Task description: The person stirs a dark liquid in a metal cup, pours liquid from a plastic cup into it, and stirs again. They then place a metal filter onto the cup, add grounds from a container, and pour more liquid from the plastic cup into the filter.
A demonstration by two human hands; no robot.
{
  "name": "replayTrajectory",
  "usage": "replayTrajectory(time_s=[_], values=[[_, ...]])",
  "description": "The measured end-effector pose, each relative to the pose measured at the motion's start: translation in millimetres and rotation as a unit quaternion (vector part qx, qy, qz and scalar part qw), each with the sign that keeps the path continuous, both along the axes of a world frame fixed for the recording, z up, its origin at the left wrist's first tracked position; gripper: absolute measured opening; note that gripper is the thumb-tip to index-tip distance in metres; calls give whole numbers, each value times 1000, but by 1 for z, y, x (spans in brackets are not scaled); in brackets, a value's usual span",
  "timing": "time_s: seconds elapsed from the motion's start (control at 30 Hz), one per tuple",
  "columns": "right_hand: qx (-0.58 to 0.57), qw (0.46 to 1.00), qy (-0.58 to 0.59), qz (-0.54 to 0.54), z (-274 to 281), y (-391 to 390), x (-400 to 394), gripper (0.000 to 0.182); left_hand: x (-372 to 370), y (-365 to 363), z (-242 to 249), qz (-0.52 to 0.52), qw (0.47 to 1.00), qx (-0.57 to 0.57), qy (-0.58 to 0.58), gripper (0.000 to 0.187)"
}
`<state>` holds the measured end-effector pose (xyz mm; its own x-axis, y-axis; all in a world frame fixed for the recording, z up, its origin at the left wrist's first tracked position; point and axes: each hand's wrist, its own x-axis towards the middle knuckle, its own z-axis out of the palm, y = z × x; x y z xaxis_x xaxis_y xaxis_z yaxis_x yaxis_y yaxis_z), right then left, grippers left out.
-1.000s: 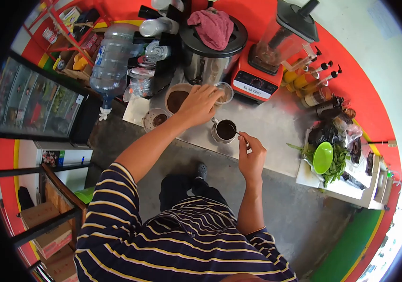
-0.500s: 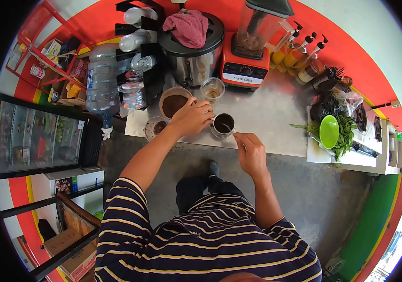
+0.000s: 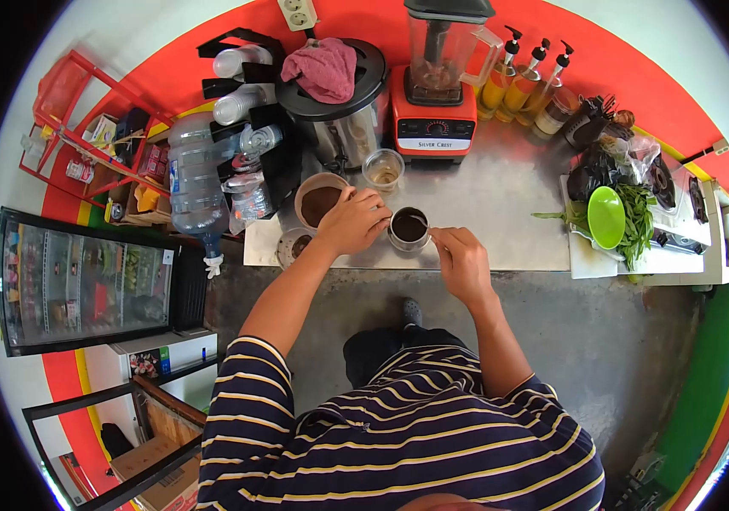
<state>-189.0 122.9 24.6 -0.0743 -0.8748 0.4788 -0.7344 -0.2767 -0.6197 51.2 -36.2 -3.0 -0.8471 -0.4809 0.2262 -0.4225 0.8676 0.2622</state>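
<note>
A metal mug (image 3: pixel 409 228) of dark coffee stands near the front edge of the steel counter (image 3: pixel 501 213). My left hand (image 3: pixel 354 220) is closed around the mug's handle side, steadying it. My right hand (image 3: pixel 460 260) pinches a thin spoon (image 3: pixel 434 238) whose tip reaches toward the mug's rim. Just left of the mug sits a tub of brown coffee powder (image 3: pixel 320 200). A clear plastic cup (image 3: pixel 383 169) with a little pale liquid stands behind the mug.
Behind stand a steel urn with a pink cloth (image 3: pixel 328 68), a red blender (image 3: pixel 437 81) and pump bottles (image 3: pixel 522 81). A water jug (image 3: pixel 196 183) sits left. Greens and a green bowl (image 3: pixel 607 217) lie on a board to the right.
My left hand left the clear plastic cup and came back to grip the mug. My right hand and spoon stayed at the mug. The view tilted so more of the counter's back shows.
</note>
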Motion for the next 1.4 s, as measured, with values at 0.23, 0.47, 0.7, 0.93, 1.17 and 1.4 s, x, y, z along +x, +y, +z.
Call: replayTrajectory(time_s=[0.23,0.47,0.7,0.93,1.17,1.4], values=[[30,995,5,100,6,5,-3,29,0,-1,0,0,1000,5,-2,15],[8,993,-23,120,-6,-4,-12,34,-1,-1,-2,-3,1000,3,10,16],[28,991,-30,127,-1,-8,-24,31,-2,-2,1,6,1000,15,-1,14],[6,990,7,138,-3,-3,2,28,-2,-4,0,5,1000,28,-4,15],[-44,982,118,141,-7,-16,-12,27,-1,-2,-1,15,1000,22,-4,16],[1,973,159,170,-4,2,-17,23,-1,0,-5,36,999,-5,-19,16]])
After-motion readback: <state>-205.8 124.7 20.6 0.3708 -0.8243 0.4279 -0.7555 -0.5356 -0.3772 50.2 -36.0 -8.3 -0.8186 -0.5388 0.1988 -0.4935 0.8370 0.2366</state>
